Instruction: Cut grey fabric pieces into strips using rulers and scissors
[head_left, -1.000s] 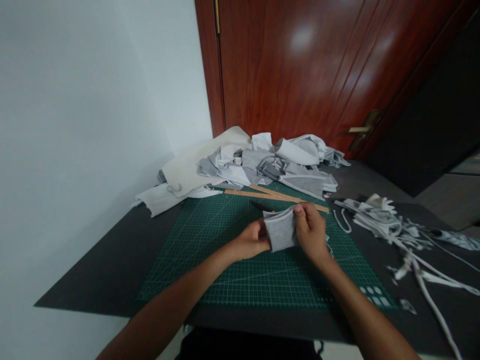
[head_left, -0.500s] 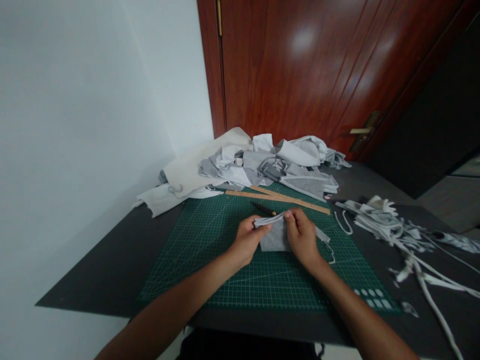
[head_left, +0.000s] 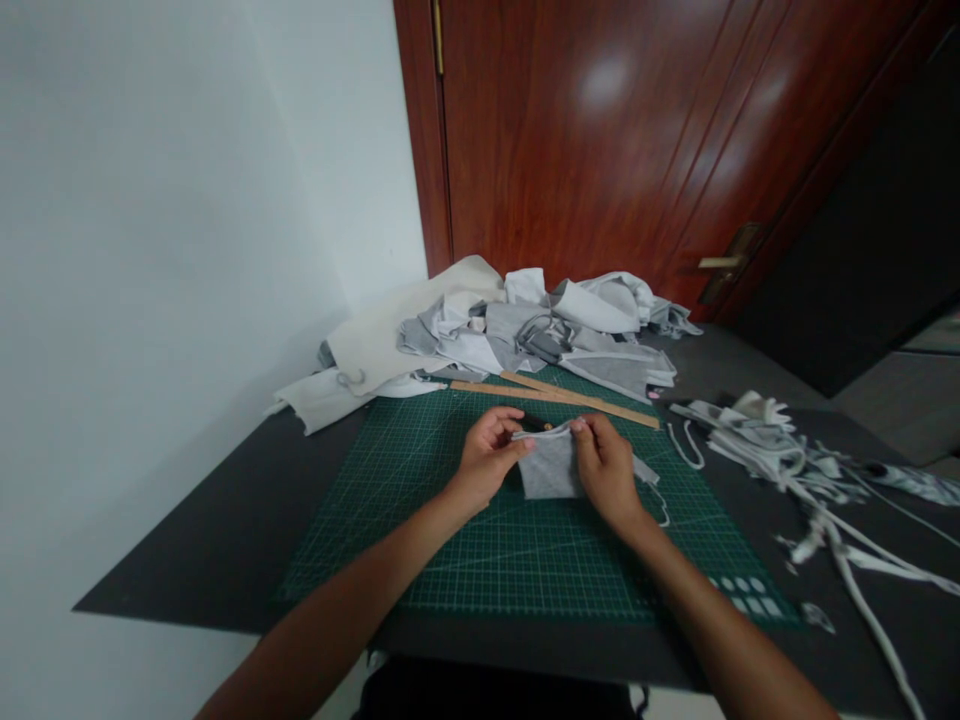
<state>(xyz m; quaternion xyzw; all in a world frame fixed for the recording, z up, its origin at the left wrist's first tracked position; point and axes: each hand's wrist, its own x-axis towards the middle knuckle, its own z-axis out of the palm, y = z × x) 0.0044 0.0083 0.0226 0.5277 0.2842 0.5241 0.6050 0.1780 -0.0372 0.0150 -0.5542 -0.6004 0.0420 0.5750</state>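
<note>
A small piece of grey fabric [head_left: 550, 467] with layered top edges hangs between my two hands, above the green cutting mat [head_left: 495, 560]. My left hand [head_left: 489, 448] pinches its left top corner with the thumb in front, the other fingers curled behind. At the right top edge, my right hand [head_left: 602, 462] grips the fabric between thumb and fingers. Just behind the cloth lies a dark tool with a pointed blade, partly hidden; its dark part [head_left: 534, 422] shows by my left fingertips. A pale strip with a loose thread [head_left: 660, 505] sticks out beyond my right hand.
Two wooden rulers [head_left: 600, 403] lie crossed on the mat's far side. Behind them is a heap of grey and white fabric pieces [head_left: 517, 325] against the door [head_left: 570, 150]. Cut strips and cords [head_left: 780, 450] are piled on the right of the dark table [head_left: 225, 540].
My left hand has moved slightly up and left, its fingers loosening and shifting on the fabric's corner. My right hand keeps its grip, and more of the cloth's left side shows.
</note>
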